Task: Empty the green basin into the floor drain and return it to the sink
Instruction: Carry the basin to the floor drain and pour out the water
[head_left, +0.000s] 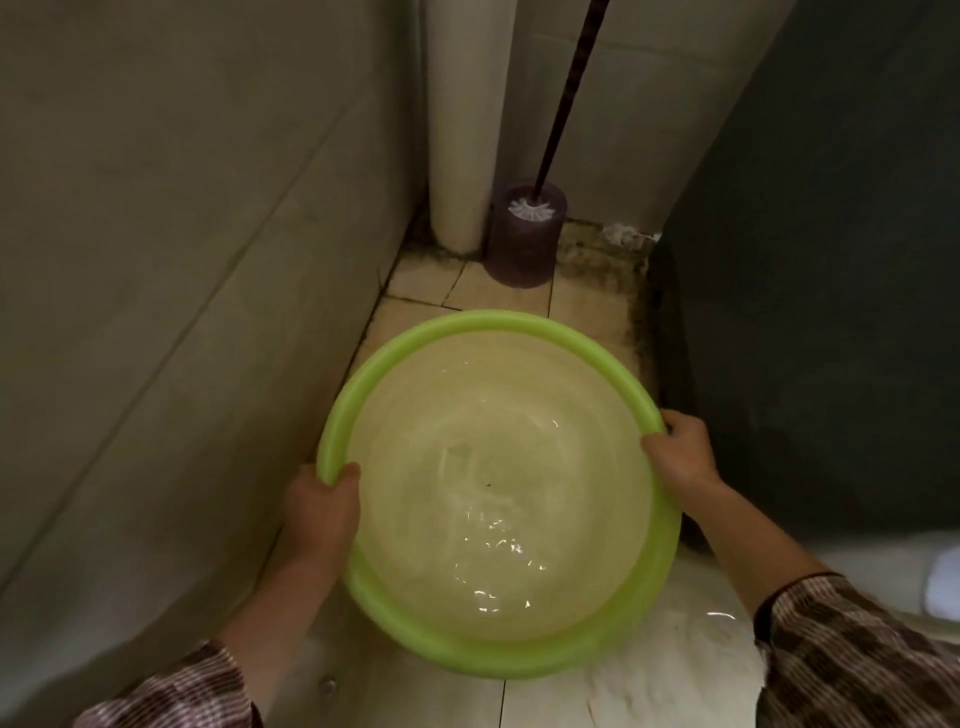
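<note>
Both hands hold the green basin (498, 493) by its rolled rim: the left hand (322, 512) is curled over the near-left edge and the right hand (680, 452) is wrapped round the right edge, each grip closed on the rim with the thumb inside and the fingers hidden under it. The basin hangs above the tiled floor (498, 301) in a narrow corner, between a pale wall on the left and a dark panel on the right. It carries shallow, rippling water that catches the light near its lower side, so the emptying step seems to be in hand and not finished. The floor just below the basin looks wet and glossy. No drain opening shows; it may lie under the basin, but I cannot tell. Beyond the far rim stands a dark brush holder (524, 234) beside a white pipe (462, 130). The next move probably calls for a steadier tilt to pour out the rest, then carrying the basin back to the sink, which is out of view.
</note>
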